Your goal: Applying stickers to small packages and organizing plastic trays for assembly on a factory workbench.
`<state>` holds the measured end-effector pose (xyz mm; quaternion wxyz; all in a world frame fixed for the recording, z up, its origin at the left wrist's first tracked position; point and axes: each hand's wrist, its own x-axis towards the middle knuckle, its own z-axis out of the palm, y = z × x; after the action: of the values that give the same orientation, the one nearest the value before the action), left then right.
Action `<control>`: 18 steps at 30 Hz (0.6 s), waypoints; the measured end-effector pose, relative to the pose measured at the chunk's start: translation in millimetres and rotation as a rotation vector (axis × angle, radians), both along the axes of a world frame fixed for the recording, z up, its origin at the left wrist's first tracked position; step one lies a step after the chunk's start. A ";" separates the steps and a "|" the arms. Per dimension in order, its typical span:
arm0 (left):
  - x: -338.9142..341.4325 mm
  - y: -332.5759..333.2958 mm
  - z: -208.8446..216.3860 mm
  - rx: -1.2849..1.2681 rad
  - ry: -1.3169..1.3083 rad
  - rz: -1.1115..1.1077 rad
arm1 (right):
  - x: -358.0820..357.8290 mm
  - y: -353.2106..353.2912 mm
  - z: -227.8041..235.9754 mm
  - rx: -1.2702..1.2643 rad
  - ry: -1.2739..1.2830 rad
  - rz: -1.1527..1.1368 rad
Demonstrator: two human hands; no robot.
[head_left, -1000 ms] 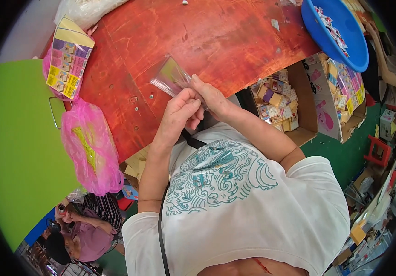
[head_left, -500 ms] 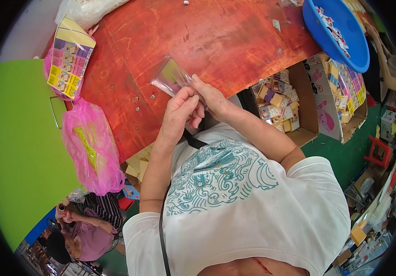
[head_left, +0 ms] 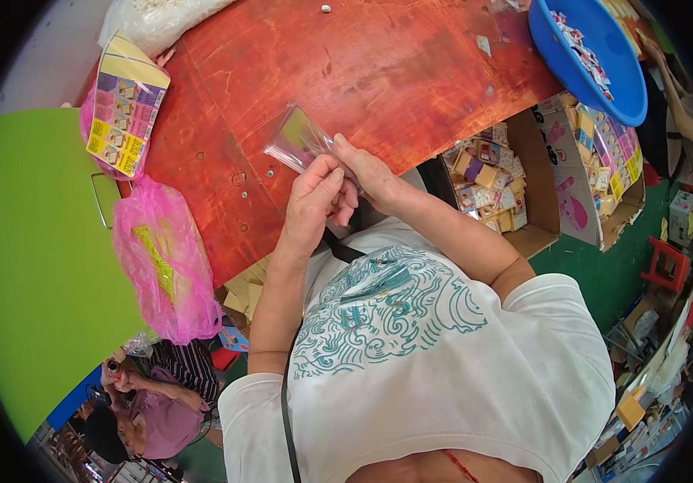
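Both of my hands meet at the near edge of the red table, around a clear plastic sleeve or a thin stack of them (head_left: 296,138). Its layered, shiny edge sticks out beyond my fingers toward the far left. My left hand (head_left: 312,193) is closed, its fingers curled against the near part of the plastic. My right hand (head_left: 370,173) grips it from the other side, with the thumb along the top. The lower end of the plastic is hidden by my hands, so I cannot tell how many sleeves there are.
The red table (head_left: 378,72) carries a blue basin (head_left: 544,48) of small packets. Cardboard boxes (head_left: 541,181) of packaged goods stand below right. At left are a printed card sheet (head_left: 125,109), a pink plastic bag (head_left: 157,258) and a green board (head_left: 40,241). Another person (head_left: 165,410) sits lower left.
My hands and the plastic stay almost in the same place. The whole view has shifted very slightly.
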<state>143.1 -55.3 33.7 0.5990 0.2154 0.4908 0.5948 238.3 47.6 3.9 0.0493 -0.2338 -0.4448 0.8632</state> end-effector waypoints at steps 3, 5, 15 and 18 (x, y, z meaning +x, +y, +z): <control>-0.7 -0.6 -2.6 0.019 -0.022 0.009 | 0.4 0.4 1.6 -0.017 -0.004 0.008; -1.0 -1.6 -3.3 0.027 -0.035 0.010 | 0.4 0.7 0.8 -0.036 -0.011 0.035; -1.6 -1.2 -5.0 0.036 -0.077 0.028 | -4.5 -0.6 -16.3 0.026 -0.024 0.022; -2.8 -2.2 -4.9 0.012 -0.057 0.042 | -4.5 -1.2 -10.1 0.004 -0.036 0.025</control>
<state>140.3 -57.5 28.7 0.5990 0.1917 0.4742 0.6161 233.9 46.4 -6.2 0.0313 -0.2435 -0.4503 0.8585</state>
